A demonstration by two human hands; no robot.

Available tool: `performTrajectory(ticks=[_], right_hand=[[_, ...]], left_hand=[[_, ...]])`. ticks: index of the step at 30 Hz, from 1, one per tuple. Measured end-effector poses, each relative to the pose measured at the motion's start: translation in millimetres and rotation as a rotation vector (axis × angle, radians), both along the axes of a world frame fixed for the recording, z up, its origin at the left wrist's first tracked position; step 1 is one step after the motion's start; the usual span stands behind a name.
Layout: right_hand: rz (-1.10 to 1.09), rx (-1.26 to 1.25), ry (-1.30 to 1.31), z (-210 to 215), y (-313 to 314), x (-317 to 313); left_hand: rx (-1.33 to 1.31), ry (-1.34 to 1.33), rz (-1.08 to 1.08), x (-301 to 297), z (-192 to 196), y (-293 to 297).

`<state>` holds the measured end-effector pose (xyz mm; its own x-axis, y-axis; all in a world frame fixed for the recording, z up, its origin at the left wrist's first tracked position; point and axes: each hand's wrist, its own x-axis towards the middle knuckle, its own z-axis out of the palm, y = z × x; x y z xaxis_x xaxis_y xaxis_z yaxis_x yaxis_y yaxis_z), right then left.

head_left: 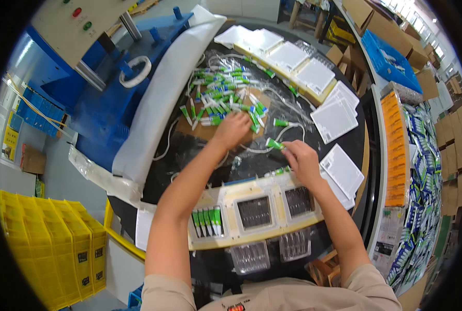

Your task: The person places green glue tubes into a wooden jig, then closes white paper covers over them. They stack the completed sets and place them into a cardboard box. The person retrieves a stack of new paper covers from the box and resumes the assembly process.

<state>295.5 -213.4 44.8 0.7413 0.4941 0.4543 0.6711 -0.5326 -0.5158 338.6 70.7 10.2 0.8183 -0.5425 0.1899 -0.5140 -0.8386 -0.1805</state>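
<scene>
My right hand [300,158] pinches a small green-and-white tube [274,144] by one end, above the black table. My left hand [233,128] is at the near edge of a heap of similar tubes [220,83], its fingers bent and closed against a green tube [255,124]; part of the grip is hidden. Nearer to me lies a pale, yellow-edged frame [228,215] with three square openings. Several green-and-white tubes [207,222] stand side by side in its left opening. Ribbed clear trays [254,212] show in the middle and right openings, with no tubes visible in them.
Two clear blister trays [249,258] stick out at the frame's near edge. White cards [334,119] lie at the right, and another card-topped frame [288,57] sits at the back. Yellow crates [49,243] stand at lower left; a bin of packaged tubes [417,192] is far right.
</scene>
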Motion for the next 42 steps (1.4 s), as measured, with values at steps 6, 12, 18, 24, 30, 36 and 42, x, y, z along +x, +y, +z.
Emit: performTrajectory(ticks=[6,12,18,24,30,36,42], right_hand=[[0.217,-0.025,-0.176,3.1,10.0,-140.6],[0.105,-0.088,-0.157,-23.9,37.4,-177.6],[0.019,0.045,-0.042,-8.5,38.7,-160.5],[-0.213,-0.148,-0.022,-16.9,70.3,52.1],[-0.245,-0.331,0.007,-52.2,102.4,104.5],[-0.127,0.016,0.044,-5.7,9.7,2.2],[0.084,0.088,0.016,12.1,-31.7,-138.9]], left_hand=[[-0.435,-0.161,0.273,-89.1,21.3,-12.6],[-0.763,-0.237,0.517,-265.1,44.1,-55.3],[-0.71,-0.282,0.414,-309.4,41.6,-103.1],[-0.604,-0.262,0.269,-287.2,30.5,-122.4],[-0.5,-0.198,0.328,-281.9,9.2,-125.1],[-0.479,-0.052,0.393,-297.2,4.4,-123.2],[-0.403,0.039,0.394,-309.5,3.2,-116.7]])
